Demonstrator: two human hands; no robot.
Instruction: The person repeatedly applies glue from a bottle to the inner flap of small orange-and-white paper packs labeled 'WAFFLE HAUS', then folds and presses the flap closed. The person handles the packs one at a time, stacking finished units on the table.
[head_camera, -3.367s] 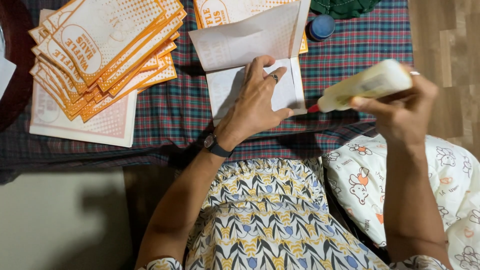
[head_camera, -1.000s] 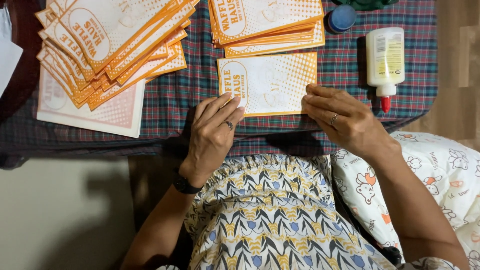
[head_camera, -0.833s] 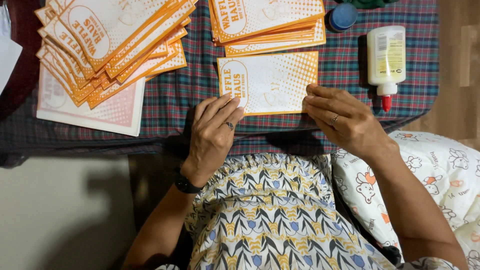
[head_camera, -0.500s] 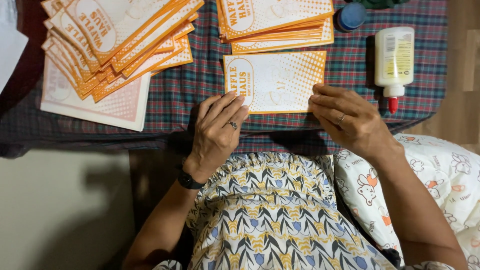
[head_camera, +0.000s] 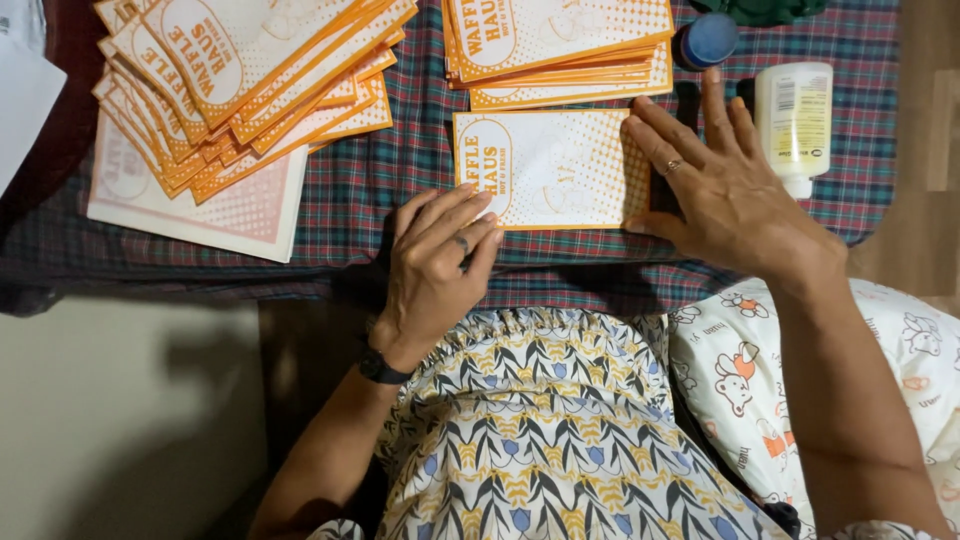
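My left hand lies flat and loose on the plaid cloth, fingers together, its fingertips touching the lower left corner of the single orange-and-white paper bag; it grips nothing. My right hand is spread wide and flat, palm down, pressing on the bag's right edge, a ring on 1 finger, holding nothing. The bag lies flat near the front edge of the cloth, between my 2 hands. Just behind it sits a neat stack of the same bags. Right of my right hand a white glue bottle lies on the cloth, with a blue cap behind it. Well to the left, a fanned pile of bags rests on larger printed sheets. A cartoon-print pillow sits by my right arm.
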